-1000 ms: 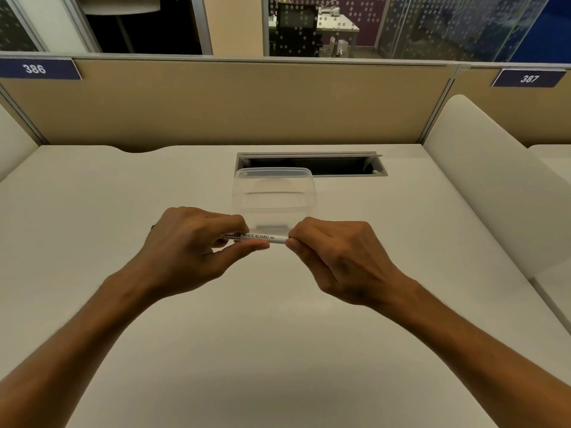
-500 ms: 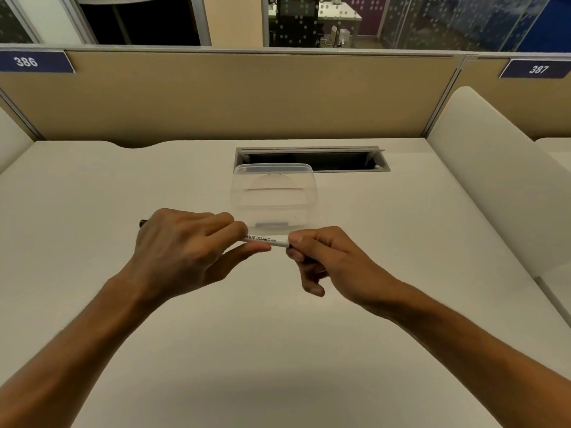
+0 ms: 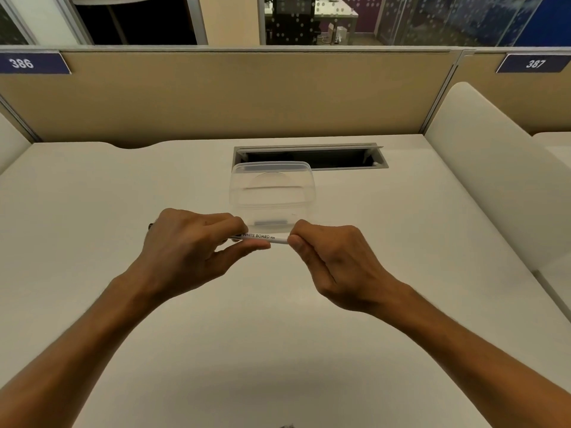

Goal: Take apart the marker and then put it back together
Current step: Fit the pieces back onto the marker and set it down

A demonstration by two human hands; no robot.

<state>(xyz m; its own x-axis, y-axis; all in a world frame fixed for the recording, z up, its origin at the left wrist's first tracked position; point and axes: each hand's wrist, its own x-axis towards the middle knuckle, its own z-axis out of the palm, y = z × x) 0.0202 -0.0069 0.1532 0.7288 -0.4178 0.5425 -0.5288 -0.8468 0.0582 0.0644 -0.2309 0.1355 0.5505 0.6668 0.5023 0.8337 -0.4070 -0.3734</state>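
A slim white plastic whiteboard marker (image 3: 262, 237), printed "WHITE BOARD PEN" in dark letters, is held level above the smooth, matte off-white desk (image 3: 92, 196), just in front of a clear, thin-walled plastic container with rounded corners (image 3: 272, 193). The left hand (image 3: 188, 245) curls round the marker's left part, thumb beneath the barrel and fingers over it; a dark tip (image 3: 150, 226) pokes out past the knuckles. The right hand (image 3: 333, 261) is closed round the marker's right end, thumb pressed against it, so that end is hidden. Behind the container sits a rectangular grey metal cable slot (image 3: 309, 157), then a tan fabric partition (image 3: 247, 94) bearing navy number plates 386 (image 3: 31, 63) and 387 (image 3: 534, 63).

Half a second ago the right hand only pinched the end with fingertips, the lower fingers loose; now it has rolled into a tighter fist. The left hand's grip is unchanged.
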